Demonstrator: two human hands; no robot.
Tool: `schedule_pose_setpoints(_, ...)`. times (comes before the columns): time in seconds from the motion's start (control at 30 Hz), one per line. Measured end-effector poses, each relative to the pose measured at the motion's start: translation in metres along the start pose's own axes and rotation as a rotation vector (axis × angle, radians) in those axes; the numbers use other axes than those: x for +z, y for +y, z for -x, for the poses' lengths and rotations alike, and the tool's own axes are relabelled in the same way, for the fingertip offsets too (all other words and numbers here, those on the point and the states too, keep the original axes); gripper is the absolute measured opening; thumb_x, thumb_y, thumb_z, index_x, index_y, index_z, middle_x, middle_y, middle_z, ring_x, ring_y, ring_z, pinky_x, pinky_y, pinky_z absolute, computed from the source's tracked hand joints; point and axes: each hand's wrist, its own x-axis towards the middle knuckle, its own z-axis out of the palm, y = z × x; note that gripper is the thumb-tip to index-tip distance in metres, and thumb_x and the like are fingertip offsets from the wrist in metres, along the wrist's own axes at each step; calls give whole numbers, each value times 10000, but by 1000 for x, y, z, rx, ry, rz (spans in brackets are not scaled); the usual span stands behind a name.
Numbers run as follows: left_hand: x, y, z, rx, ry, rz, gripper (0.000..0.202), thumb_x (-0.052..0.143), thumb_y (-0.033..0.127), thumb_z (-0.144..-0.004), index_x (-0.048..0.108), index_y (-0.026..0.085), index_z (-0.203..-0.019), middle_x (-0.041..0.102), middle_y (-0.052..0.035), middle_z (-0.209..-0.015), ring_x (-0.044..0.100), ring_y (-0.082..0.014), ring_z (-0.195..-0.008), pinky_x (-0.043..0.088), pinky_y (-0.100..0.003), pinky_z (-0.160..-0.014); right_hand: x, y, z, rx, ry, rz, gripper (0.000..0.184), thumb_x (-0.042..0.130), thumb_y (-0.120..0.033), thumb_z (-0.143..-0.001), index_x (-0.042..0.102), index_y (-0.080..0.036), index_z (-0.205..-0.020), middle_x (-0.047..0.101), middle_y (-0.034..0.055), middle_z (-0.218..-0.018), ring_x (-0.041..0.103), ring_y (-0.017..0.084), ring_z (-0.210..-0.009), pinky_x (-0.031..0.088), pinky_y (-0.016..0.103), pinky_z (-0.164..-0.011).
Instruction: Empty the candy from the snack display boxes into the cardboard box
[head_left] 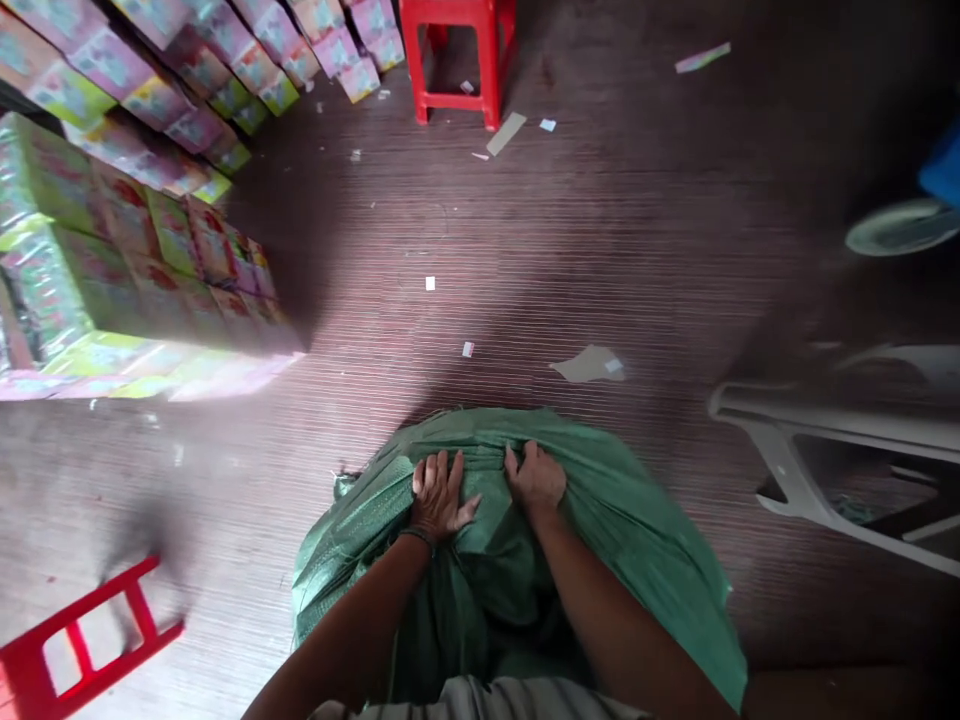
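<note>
A big green woven sack [622, 510] bulges in front of my body at the bottom of the head view. My left hand [442, 495] presses on its top, with the thumb stretched out to the side and the fingers lying on the cloth. Close beside it, my right hand [538, 475] is closed on a gathered fold of the same sack. Creases in the fabric run between the two hands. A dark band circles my left wrist. What fills the sack is hidden.
Stacks of colourful boxed packs [165, 270] stand at left and upper left. One red plastic stool [457, 100] is at the top; another red stool [82, 640] is at lower left. A pale plastic chair [795, 425] is at right. Cardboard scraps [589, 365] litter the striped floor [525, 270].
</note>
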Motion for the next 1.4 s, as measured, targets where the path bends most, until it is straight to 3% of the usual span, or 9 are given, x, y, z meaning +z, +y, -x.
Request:
schedule_pose_setpoints(0.2,27,-7,-10,7,-51,39,722,330,610,-964,692,123,-1355,650,-215,-1290,512,-367,-1211,317,-522,-1083,16,3,-24,2,-35,-5,489,386,-559,-1042,658,-153,-1015,734,143,-954,679,269,-906,326,357,-716)
schedule_pose_setpoints(0.43,31,-20,-26,-53,-270,45,661,442,547,-942,594,187,-1476,594,-193,-1376,490,-377,-1259,302,-548,-1124,22,-15,-40,31,-21,-88,489,372,-540,-1041,653,-141,-1075,727,179,-1031,669,297,-974,366,377,-770)
schedule_pose_setpoints(0.57,21,-30,-27,-100,-302,75,623,414,417,-940,574,153,-1482,570,-213,-1408,498,-394,-1244,319,-590,-1105,-30,-20,-19,24,-144,-189,498,371,-528,-1057,640,-133,-1199,714,177,-1140,665,286,-1054,430,374,-855)
schedule_pose_setpoints(0.67,18,-32,-28,-114,-271,92,604,390,331,-941,562,116,-1479,567,-225,-1408,493,-388,-1235,322,-587,-1106,-91,16,35,-162,-155,-227,561,454,-662,-1007,637,-219,-1298,680,112,-1266,611,271,-1169,438,396,-983)
schedule_pose_setpoints(0.77,17,-30,-28,-104,-254,113,599,357,317,-962,551,91,-1481,555,-235,-1411,488,-386,-1232,336,-568,-1100,-124,73,117,-178,161,-110,644,350,-692,-1024,558,-260,-1455,547,149,-1479,397,378,-1415,293,592,-1130)
schedule_pose_setpoints(0.87,17,-30,-26,-85,-251,137,598,349,317,-962,556,88,-1474,562,-231,-1397,490,-384,-1228,347,-554,-1099,-96,123,168,188,283,-27,629,321,-627,-1037,523,-252,-1499,448,154,-1575,259,397,-1501,271,621,-1133)
schedule_pose_setpoints(0.97,21,-31,-26,-94,-248,150,603,358,318,-953,557,83,-1471,561,-235,-1396,487,-385,-1240,344,-548,-1104,-35,146,158,357,236,-70,584,263,-480,-1042,489,-218,-1513,426,171,-1573,279,354,-1496,245,660,-1134)
schedule_pose_setpoints(1.13,34,-36,-27,-116,-278,153,626,351,330,-935,565,59,-1457,554,-252,-1403,481,-403,-1265,323,-556,-1115,31,148,114,378,413,-126,618,273,-479,-982,516,-155,-1448,409,230,-1489,310,350,-1447,167,676,-1125)
schedule_pose_setpoints(1.4,43,-36,-29,-156,-290,149,634,386,364,-892,584,89,-1428,563,-238,-1397,458,-409,-1303,266,-592,-1142,60,176,87,361,472,-166,644,339,-501,-898,535,-171,-1415,405,204,-1337,312,399,-1321,216,631,-1056)
